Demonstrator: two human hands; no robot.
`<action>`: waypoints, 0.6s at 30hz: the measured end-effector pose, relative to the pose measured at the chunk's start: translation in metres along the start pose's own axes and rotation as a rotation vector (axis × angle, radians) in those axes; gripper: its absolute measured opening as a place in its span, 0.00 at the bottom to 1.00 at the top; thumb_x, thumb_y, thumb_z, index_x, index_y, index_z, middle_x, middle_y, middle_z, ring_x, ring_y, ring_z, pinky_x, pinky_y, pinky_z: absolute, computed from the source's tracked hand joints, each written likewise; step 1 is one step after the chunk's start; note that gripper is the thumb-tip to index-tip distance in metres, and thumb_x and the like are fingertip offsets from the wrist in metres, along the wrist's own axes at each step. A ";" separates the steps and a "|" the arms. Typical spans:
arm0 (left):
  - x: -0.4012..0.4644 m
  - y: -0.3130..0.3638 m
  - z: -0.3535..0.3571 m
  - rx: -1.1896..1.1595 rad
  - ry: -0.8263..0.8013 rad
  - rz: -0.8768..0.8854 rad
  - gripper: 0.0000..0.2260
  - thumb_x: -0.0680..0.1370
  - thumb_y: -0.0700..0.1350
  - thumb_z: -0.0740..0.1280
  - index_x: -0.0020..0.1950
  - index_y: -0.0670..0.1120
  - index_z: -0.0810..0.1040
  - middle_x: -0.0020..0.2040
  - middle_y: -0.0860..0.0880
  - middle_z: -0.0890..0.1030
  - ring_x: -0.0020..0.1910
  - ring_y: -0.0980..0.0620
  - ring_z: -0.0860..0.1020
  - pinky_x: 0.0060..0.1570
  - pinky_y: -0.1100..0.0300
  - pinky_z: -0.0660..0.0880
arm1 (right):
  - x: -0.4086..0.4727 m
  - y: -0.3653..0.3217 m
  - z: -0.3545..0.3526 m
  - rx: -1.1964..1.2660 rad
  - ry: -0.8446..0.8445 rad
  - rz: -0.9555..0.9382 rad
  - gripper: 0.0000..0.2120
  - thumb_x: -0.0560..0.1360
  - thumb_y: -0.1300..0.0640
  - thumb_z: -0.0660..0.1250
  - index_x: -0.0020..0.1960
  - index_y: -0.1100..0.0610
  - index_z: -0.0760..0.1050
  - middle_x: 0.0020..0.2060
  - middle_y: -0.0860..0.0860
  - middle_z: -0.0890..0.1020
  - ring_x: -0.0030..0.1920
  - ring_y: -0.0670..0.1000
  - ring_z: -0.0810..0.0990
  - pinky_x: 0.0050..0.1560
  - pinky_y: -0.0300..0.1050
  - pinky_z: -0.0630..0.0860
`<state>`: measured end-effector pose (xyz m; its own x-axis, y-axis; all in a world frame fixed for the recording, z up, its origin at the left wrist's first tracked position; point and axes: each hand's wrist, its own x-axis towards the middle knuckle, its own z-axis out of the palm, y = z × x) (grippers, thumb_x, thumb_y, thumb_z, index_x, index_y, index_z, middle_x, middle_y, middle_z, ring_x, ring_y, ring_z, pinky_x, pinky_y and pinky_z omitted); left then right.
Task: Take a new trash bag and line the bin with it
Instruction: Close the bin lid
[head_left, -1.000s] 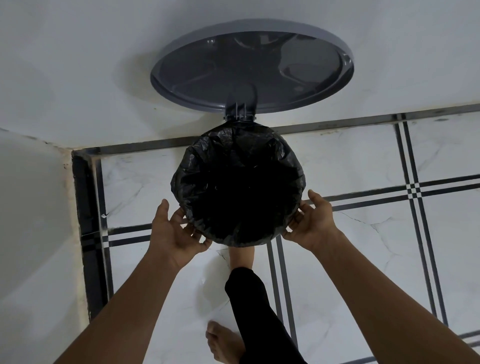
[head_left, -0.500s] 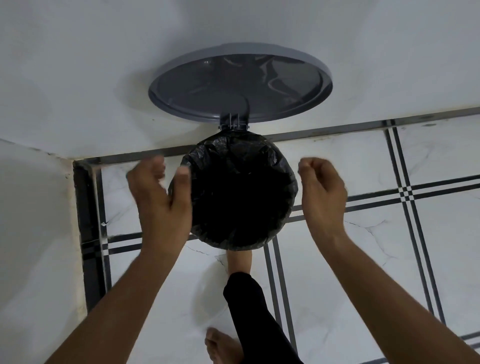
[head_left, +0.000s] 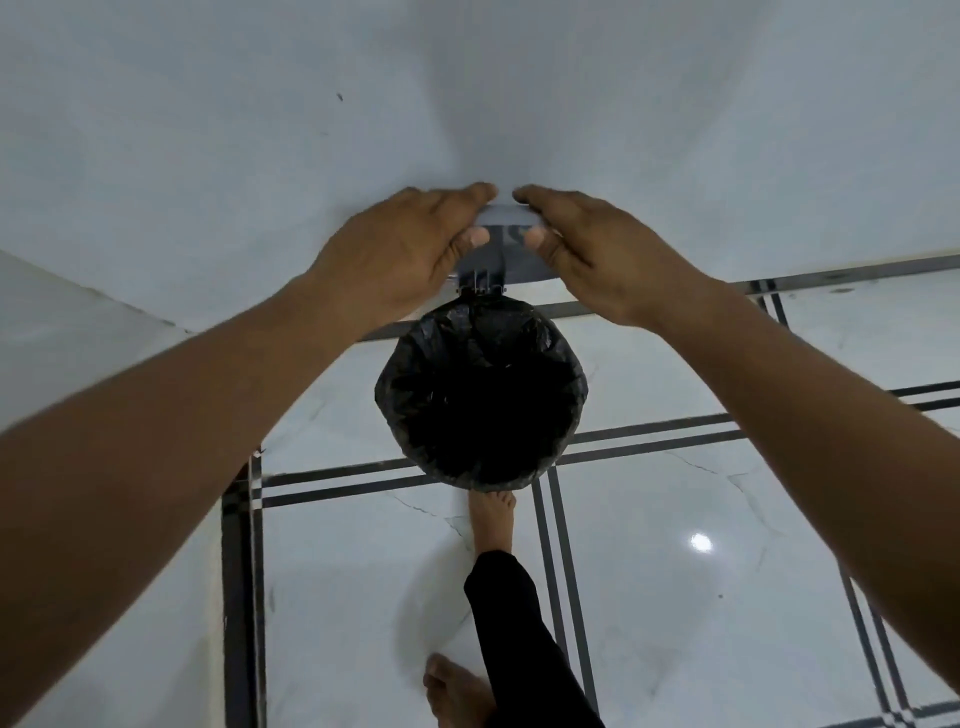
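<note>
Wall (head_left: 467, 78) behind, tiled floor (head_left: 675, 519) below; bin in corner so raised lid (head_left: 506, 215) leans back on wall
Bag (head_left: 480, 395) already in bin, edge folded over rim all round, so lining looks done
My foot (head_left: 491, 525) at bin base, likely on pedal
Left hand (head_left: 400, 249), right hand (head_left: 597, 249) grasping lid top, probably to lower it

The trash bag (head_left: 480, 400) lining the bin is glossy black, and the bin's lid (head_left: 506, 249) is grey. The floor (head_left: 675, 545) is white marble-veined tile crossed by paired black lines, the wall (head_left: 467, 93) plain white, the trouser leg (head_left: 519, 634) black.
</note>
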<state>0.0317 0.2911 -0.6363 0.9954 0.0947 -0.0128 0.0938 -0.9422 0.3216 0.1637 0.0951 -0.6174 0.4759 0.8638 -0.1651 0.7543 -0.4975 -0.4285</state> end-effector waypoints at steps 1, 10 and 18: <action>-0.004 0.001 -0.002 0.007 -0.033 0.018 0.24 0.87 0.56 0.51 0.83 0.49 0.61 0.72 0.42 0.76 0.65 0.38 0.74 0.60 0.44 0.75 | -0.005 -0.001 -0.001 -0.003 -0.025 0.011 0.25 0.86 0.47 0.53 0.80 0.56 0.62 0.75 0.57 0.72 0.72 0.59 0.71 0.71 0.51 0.69; -0.086 0.039 0.050 0.004 -0.164 -0.019 0.33 0.82 0.62 0.51 0.82 0.43 0.63 0.81 0.40 0.66 0.75 0.35 0.68 0.76 0.43 0.64 | -0.073 -0.008 0.042 0.056 -0.188 0.095 0.35 0.80 0.44 0.66 0.81 0.60 0.61 0.81 0.57 0.62 0.81 0.54 0.59 0.79 0.44 0.53; -0.151 0.072 0.153 0.084 -0.207 -0.109 0.30 0.81 0.53 0.65 0.81 0.41 0.64 0.81 0.42 0.66 0.76 0.37 0.67 0.73 0.40 0.68 | -0.130 0.016 0.145 0.012 -0.180 0.050 0.39 0.76 0.45 0.67 0.80 0.61 0.61 0.80 0.57 0.62 0.80 0.58 0.60 0.79 0.56 0.61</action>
<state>-0.1093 0.1600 -0.7561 0.9612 0.1372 -0.2395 0.1931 -0.9543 0.2279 0.0484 -0.0140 -0.7320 0.4237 0.8387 -0.3421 0.7254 -0.5404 -0.4263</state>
